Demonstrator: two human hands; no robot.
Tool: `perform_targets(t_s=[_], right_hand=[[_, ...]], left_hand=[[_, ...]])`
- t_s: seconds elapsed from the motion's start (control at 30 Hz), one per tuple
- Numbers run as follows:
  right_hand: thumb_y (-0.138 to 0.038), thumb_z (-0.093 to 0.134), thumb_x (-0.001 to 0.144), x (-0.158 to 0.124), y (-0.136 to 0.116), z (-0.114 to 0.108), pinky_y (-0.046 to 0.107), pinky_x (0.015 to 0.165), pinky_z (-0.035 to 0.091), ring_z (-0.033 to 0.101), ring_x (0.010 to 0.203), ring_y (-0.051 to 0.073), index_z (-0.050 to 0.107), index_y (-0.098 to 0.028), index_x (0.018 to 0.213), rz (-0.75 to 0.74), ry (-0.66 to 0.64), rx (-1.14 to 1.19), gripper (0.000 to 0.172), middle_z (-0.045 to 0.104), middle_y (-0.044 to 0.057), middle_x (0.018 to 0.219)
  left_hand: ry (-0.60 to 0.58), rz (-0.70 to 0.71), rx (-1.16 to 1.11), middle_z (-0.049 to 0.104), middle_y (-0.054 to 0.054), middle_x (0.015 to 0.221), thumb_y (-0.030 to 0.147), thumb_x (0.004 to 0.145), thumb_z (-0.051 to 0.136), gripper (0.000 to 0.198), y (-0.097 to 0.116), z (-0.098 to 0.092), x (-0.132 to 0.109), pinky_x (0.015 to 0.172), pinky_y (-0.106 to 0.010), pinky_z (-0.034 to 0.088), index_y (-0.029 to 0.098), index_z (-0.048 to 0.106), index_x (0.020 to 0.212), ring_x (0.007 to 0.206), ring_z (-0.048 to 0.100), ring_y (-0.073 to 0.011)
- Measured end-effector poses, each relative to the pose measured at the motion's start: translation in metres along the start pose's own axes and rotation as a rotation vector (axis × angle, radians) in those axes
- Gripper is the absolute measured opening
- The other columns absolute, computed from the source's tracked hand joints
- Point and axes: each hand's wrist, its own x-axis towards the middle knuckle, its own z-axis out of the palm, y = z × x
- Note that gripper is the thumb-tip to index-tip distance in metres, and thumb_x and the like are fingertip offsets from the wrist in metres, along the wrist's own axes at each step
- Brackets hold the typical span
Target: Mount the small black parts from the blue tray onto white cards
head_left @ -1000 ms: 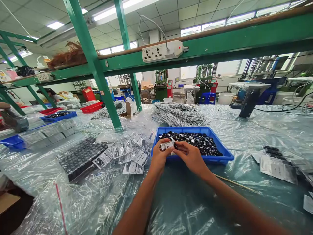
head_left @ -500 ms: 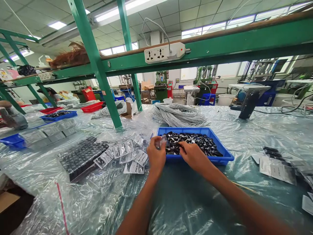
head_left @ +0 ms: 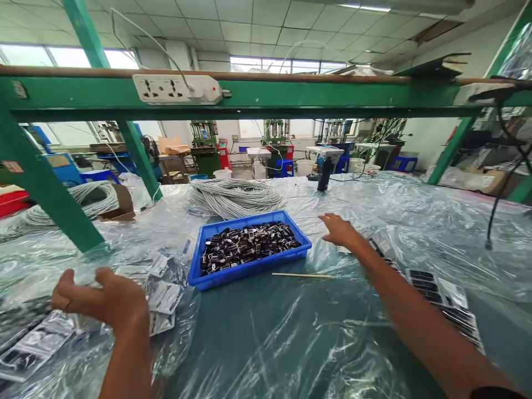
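Your left hand [head_left: 102, 299] and right hand [head_left: 338, 230] are well apart, one on each side of the blue tray [head_left: 249, 271].
Left of the tray, your left hand is open, palm down, over the clear packets [head_left: 164, 296], gripping nothing. Right of the tray, your right hand is open and flat, reaching the packet row [head_left: 419, 277]. The tray holds black parts [head_left: 249, 244] and stands on the desk [head_left: 291, 343].

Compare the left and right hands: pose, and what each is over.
The left hand is close to the camera, while the right hand is stretched far out across the table. The left hand hovers over a loose heap of clear bags, left of the blue tray; the right hand is at the near end of a flat row of packets, right of that tray. Shared: both hands are palm-down and open, with nothing visibly held.
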Motion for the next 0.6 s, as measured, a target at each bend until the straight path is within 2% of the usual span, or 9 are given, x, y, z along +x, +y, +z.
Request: perform_targets(t_s=[0.07, 0.13, 0.27, 0.37, 0.47, 0.57, 0.6], right_hand=[[-0.012, 0.076, 0.065, -0.011, 0.035, 0.011, 0.045, 0.104, 0.043, 0.053, 0.125, 0.037, 0.055, -0.008, 0.132, 0.015, -0.06, -0.037, 0.07, 0.055, 0.025, 0.134], [-0.012, 0.077, 0.064, -0.02, 0.055, 0.018, 0.042, 0.101, 0.044, 0.057, 0.119, 0.035, 0.06, -0.008, 0.124, -0.024, -0.072, -0.044, 0.062, 0.062, 0.023, 0.125], [-0.008, 0.067, 0.076, -0.038, 0.062, 0.017, 0.036, 0.093, 0.048, 0.061, 0.112, 0.028, 0.065, -0.013, 0.109, -0.122, -0.037, -0.059, 0.034, 0.067, 0.017, 0.113], [-0.008, 0.057, 0.084, -0.054, 0.043, 0.008, 0.036, 0.088, 0.05, 0.064, 0.106, 0.025, 0.064, -0.016, 0.107, -0.176, 0.027, -0.031, 0.025, 0.067, 0.015, 0.111], [-0.019, 0.052, 0.092, -0.074, 0.001, -0.003, 0.037, 0.084, 0.052, 0.067, 0.097, 0.025, 0.062, -0.018, 0.116, -0.255, 0.061, 0.247, 0.026, 0.069, 0.012, 0.111], [-0.035, 0.05, 0.095, -0.088, -0.054, -0.013, 0.034, 0.072, 0.054, 0.069, 0.075, 0.021, 0.066, -0.025, 0.117, -0.372, -0.081, 0.525, 0.028, 0.074, 0.004, 0.097], [-0.038, 0.051, 0.095, -0.091, -0.072, -0.014, 0.033, 0.07, 0.054, 0.069, 0.072, 0.021, 0.067, -0.027, 0.116, -0.41, -0.133, 0.583, 0.028, 0.075, 0.003, 0.097]], left_hand=[[-0.028, 0.09, -0.009, 0.043, -0.012, 0.14, 0.013, 0.079, 0.051, 0.049, 0.008, -0.003, -0.006, 0.111, -0.051, 0.032, 0.016, 0.046, 0.127, 0.134, 0.04, -0.031], [-0.067, 0.145, -0.022, 0.046, -0.011, 0.138, 0.013, 0.077, 0.053, 0.047, 0.015, -0.004, -0.014, 0.11, -0.052, 0.035, 0.018, 0.048, 0.124, 0.13, 0.044, -0.0317], [-0.187, 0.253, -0.086, 0.048, -0.011, 0.136, 0.015, 0.08, 0.056, 0.043, 0.026, -0.001, -0.031, 0.105, -0.054, 0.04, 0.02, 0.049, 0.122, 0.128, 0.045, -0.0352], [-0.257, 0.353, -0.145, 0.05, -0.013, 0.131, 0.019, 0.083, 0.054, 0.039, 0.033, 0.001, -0.045, 0.103, -0.051, 0.043, 0.017, 0.049, 0.121, 0.126, 0.047, -0.0347], [-0.353, 0.434, -0.196, 0.053, -0.014, 0.123, 0.022, 0.082, 0.054, 0.037, 0.04, 0.003, -0.064, 0.095, -0.046, 0.049, 0.014, 0.051, 0.118, 0.116, 0.053, -0.0306], [-0.518, 0.501, -0.229, 0.055, -0.014, 0.121, 0.027, 0.086, 0.051, 0.035, 0.044, 0.006, -0.085, 0.091, -0.04, 0.051, 0.015, 0.051, 0.119, 0.108, 0.057, -0.0255], [-0.566, 0.526, -0.239, 0.056, -0.014, 0.119, 0.028, 0.087, 0.049, 0.033, 0.044, 0.006, -0.091, 0.09, -0.039, 0.051, 0.015, 0.051, 0.117, 0.108, 0.057, -0.0247]])
